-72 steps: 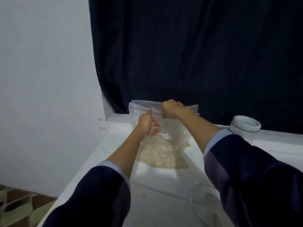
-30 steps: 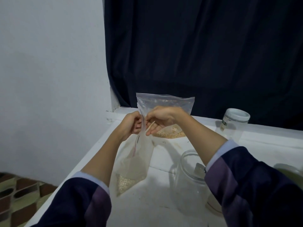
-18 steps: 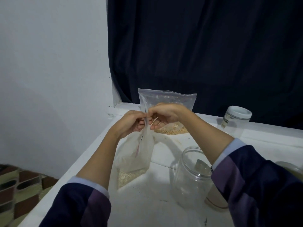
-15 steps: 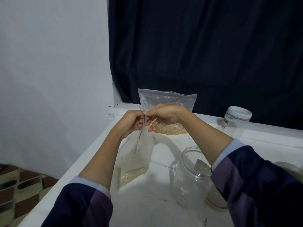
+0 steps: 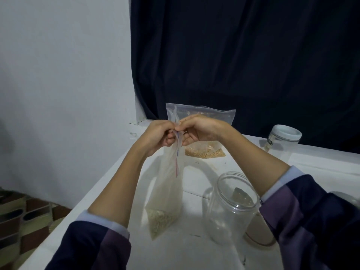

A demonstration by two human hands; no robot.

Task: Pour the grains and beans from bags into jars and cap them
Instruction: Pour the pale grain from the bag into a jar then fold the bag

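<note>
White table (image 5: 194, 250) — both hands' fingers (image 5: 169, 140) pinch the hanging bag (image 5: 169, 188).

Open jar (image 5: 232, 205) is standing just right of my hanging bag (image 5: 168, 191), narrowing that gap. Second bag (image 5: 204, 151) and capped jar (image 5: 282, 139) are occupying the table's (image 5: 194, 250) far edge; bare tabletop is lying open nearest me.

There is one view only, from a wide-angle camera worn on the person's head. It looks forward and down along both forearms at a white surface (image 5: 194, 250), close enough that the sleeves fill the lower corners. It faces a dark curtain (image 5: 243, 55) and a white wall (image 5: 58, 75) at left.
</note>
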